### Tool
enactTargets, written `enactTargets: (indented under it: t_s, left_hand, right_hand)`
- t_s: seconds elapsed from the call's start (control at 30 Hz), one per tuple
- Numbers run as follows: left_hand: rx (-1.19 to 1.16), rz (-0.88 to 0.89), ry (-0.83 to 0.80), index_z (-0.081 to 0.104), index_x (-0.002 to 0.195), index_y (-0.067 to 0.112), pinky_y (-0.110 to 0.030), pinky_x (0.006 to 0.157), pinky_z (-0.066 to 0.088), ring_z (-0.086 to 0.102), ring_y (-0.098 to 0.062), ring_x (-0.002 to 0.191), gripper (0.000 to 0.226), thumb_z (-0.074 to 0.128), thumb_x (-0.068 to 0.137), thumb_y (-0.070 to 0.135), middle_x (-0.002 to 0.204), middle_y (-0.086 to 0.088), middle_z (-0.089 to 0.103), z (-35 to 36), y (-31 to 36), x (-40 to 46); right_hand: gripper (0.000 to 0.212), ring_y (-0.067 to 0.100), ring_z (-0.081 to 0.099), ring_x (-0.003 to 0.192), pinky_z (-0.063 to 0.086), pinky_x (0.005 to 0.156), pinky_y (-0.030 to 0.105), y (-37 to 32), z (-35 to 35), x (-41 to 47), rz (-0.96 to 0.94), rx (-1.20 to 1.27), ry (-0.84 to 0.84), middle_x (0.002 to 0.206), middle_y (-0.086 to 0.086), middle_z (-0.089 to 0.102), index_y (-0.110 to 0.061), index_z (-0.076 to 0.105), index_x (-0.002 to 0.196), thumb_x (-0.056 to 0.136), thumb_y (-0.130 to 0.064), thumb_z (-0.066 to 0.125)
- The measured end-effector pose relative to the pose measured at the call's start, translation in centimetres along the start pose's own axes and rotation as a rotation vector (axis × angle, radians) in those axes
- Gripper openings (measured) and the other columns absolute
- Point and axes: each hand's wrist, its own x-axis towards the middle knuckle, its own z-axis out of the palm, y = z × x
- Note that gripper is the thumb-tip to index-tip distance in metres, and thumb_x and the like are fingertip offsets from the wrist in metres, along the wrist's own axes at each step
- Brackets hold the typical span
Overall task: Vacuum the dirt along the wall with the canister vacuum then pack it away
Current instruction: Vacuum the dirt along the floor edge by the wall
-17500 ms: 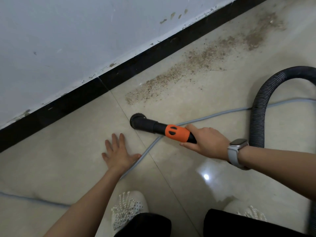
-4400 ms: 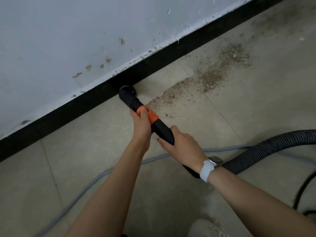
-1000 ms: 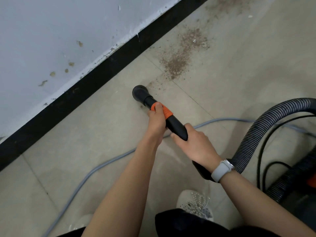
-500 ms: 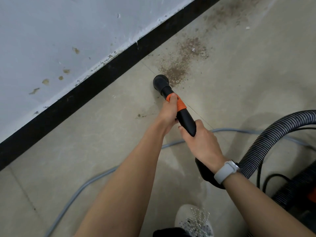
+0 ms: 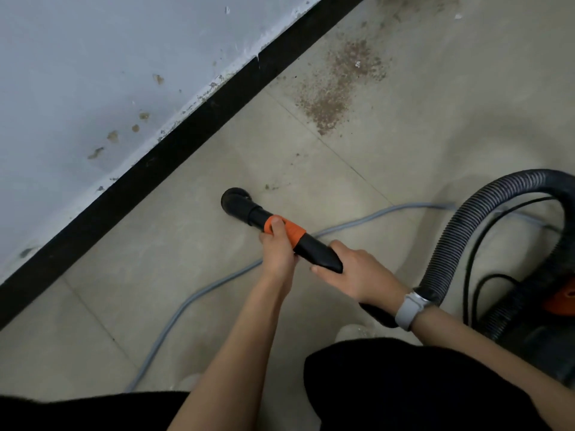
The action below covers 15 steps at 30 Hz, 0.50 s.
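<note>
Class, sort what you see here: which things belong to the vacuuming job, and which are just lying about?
Part of the job:
vacuum nozzle
ribbed hose
vacuum body
dirt patch
left hand and right hand, both gripping the wand

Just lying about:
grey cable
black cord
wall stains

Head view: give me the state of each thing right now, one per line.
Nozzle: on the floor, off the dirt.
Left hand: grips the orange collar.
Right hand: grips the wand behind it.
Dirt patch: not vacuumed, near the baseboard.
Hose: arched, attached.
Canister: on the floor, partly out of frame.
Grey cable: loose on the floor.
</note>
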Motion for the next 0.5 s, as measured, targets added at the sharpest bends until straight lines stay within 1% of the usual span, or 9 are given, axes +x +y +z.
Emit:
enactTargets:
  t_s: [0.07, 0.13, 0.2, 0.27, 0.33, 0.4, 0.5]
  left_hand:
    - [0.003, -0.026, -0.006, 0.035, 0.132, 0.001, -0.039, 0.08, 0.049, 0.054, -0.026, 0.099, 0.045, 0.034, 0.101, 0.033, 0.112, -0.016, 0.051, 0.3, -0.2, -0.8]
    - [0.014, -0.036, -0.037, 0.036, 0.129, 0.001, -0.04, 0.082, 0.049, 0.053, -0.025, 0.097, 0.042, 0.033, 0.101, 0.032, 0.108, -0.014, 0.05, 1.1, -0.2, -1.1]
    - [0.028, -0.027, -0.089, 0.038, 0.125, 0.001, -0.036, 0.075, 0.049, 0.053, -0.023, 0.093, 0.039, 0.032, 0.101, 0.031, 0.105, -0.013, 0.049, 2.1, -0.1, -1.1]
    - [0.051, -0.008, -0.144, 0.039, 0.123, 0.002, -0.031, 0.069, 0.046, 0.051, -0.018, 0.082, 0.036, 0.032, 0.101, 0.031, 0.096, -0.01, 0.049, 3.3, 0.1, -0.9]
    - [0.077, -0.007, -0.182, 0.037, 0.128, 0.0, -0.029, 0.062, 0.044, 0.049, -0.015, 0.074, 0.042, 0.032, 0.101, 0.031, 0.086, -0.005, 0.047, 4.5, 0.5, -0.5]
    - [0.105, -0.011, -0.236, 0.035, 0.131, -0.001, -0.027, 0.057, 0.044, 0.049, -0.015, 0.073, 0.044, 0.032, 0.101, 0.032, 0.086, -0.004, 0.046, 5.6, 0.9, 0.0]
    - [0.119, -0.04, -0.316, 0.038, 0.122, 0.006, -0.03, 0.06, 0.046, 0.052, -0.017, 0.079, 0.035, 0.032, 0.1, 0.034, 0.094, -0.007, 0.048, 7.2, 1.9, 0.7]
  right_hand:
    - [0.035, 0.028, 0.056, 0.071, 0.043, 0.065, 0.037, 0.2, -0.1, -0.7, 0.029, -0.028, 0.002, 0.068, -0.004, 0.05, -0.022, 0.037, 0.087, 0.087, -0.054, 0.053]
    - [0.036, 0.028, 0.057, 0.073, 0.045, 0.066, 0.037, 0.6, -0.3, -1.1, 0.073, -0.037, 0.034, 0.072, -0.001, 0.053, -0.022, 0.038, 0.088, 0.086, -0.056, 0.051]
    - [0.037, 0.028, 0.058, 0.073, 0.045, 0.064, 0.036, 0.9, -0.6, -1.4, 0.117, -0.045, 0.081, 0.073, 0.0, 0.054, -0.023, 0.039, 0.09, 0.086, -0.058, 0.05]
    - [0.036, 0.029, 0.058, 0.072, 0.043, 0.062, 0.036, 1.3, -0.8, -1.6, 0.141, -0.045, 0.143, 0.072, 0.0, 0.054, -0.023, 0.039, 0.09, 0.086, -0.057, 0.05]
    - [0.035, 0.029, 0.059, 0.071, 0.044, 0.062, 0.036, 1.6, -1.2, -1.6, 0.168, -0.043, 0.201, 0.073, 0.002, 0.056, -0.023, 0.04, 0.091, 0.087, -0.057, 0.051]
    - [0.034, 0.027, 0.058, 0.068, 0.044, 0.06, 0.035, 1.7, -1.7, -1.5, 0.201, -0.036, 0.244, 0.07, -0.001, 0.055, -0.025, 0.039, 0.09, 0.087, -0.056, 0.051]
    - [0.032, 0.018, 0.052, 0.06, 0.039, 0.053, 0.03, 1.5, -2.8, -1.0, 0.241, -0.018, 0.291, 0.067, -0.005, 0.051, -0.027, 0.037, 0.089, 0.087, -0.056, 0.05]
